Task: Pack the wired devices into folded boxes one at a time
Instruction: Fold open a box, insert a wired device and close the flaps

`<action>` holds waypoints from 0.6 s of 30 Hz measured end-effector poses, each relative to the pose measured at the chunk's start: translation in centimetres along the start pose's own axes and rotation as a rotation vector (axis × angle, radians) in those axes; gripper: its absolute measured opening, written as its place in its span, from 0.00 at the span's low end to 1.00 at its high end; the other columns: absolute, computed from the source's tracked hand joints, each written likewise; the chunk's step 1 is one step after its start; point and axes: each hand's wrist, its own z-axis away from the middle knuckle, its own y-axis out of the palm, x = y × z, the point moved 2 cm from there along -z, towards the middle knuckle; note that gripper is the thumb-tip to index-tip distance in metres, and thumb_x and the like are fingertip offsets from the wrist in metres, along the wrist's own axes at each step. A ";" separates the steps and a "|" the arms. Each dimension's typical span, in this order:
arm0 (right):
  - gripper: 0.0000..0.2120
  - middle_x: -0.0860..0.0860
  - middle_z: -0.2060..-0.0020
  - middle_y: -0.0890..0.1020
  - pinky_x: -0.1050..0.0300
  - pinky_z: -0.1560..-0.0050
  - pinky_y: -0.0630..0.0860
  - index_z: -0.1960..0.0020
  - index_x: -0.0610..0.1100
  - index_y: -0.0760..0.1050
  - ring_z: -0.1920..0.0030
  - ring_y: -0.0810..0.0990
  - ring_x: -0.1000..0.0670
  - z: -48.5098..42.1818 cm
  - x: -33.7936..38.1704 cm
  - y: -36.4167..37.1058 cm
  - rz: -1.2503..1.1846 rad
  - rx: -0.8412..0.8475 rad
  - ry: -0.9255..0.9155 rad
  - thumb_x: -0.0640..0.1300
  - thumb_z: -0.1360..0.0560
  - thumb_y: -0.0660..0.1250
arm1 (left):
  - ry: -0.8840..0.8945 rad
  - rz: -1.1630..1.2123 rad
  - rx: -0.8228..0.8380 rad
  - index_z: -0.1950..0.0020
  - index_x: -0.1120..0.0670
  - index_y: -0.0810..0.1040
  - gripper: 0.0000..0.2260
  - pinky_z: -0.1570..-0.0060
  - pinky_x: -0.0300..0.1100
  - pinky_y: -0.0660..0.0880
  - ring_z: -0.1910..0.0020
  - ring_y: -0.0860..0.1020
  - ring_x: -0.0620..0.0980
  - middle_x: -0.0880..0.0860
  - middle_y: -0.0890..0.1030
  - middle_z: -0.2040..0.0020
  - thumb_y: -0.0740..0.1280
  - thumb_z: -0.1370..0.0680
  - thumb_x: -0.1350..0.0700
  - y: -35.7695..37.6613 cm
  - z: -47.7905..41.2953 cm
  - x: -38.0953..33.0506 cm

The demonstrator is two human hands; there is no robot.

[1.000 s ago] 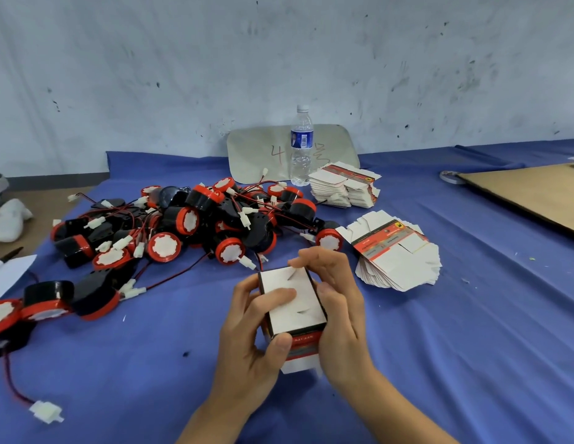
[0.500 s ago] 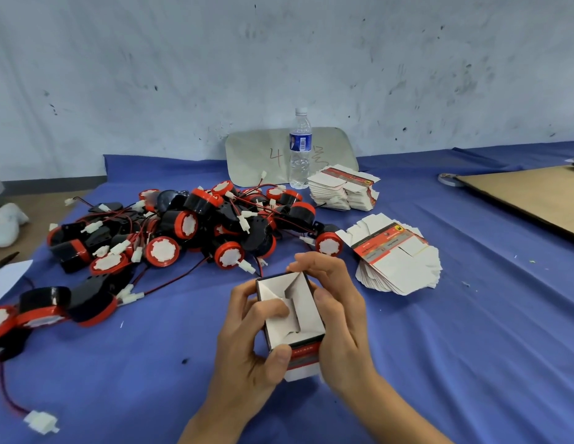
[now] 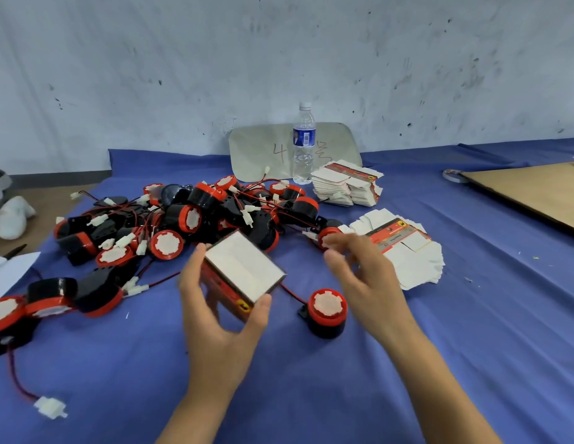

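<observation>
A table draped in blue cloth (image 3: pixel 471 331) carries a heap of black-and-red round wired devices (image 3: pixel 189 219), one lone device (image 3: pixel 327 312) nearer, a fanned stack of flat white-and-red box blanks (image 3: pixel 410 254), a second stack (image 3: pixel 346 187) behind, a clear plastic water bottle (image 3: pixel 303 149) and a brown cardboard sheet (image 3: pixel 535 193)

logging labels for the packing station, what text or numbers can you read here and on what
"4", handwritten on the grey board; next mark unclear.
Label on the water bottle: too small.
Print on the flat box stacks and held box: blurred.
</observation>
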 end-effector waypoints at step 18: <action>0.19 0.51 0.66 0.79 0.48 0.56 0.82 0.51 0.46 0.65 0.65 0.83 0.48 -1.0 -3.0 -1.1 -0.642 -0.370 0.483 0.43 0.32 0.75 | 0.663 -0.427 0.507 0.27 0.46 0.63 0.26 0.31 0.33 0.61 0.25 0.60 0.42 0.48 0.57 0.22 0.66 0.23 0.55 3.6 2.4 -2.1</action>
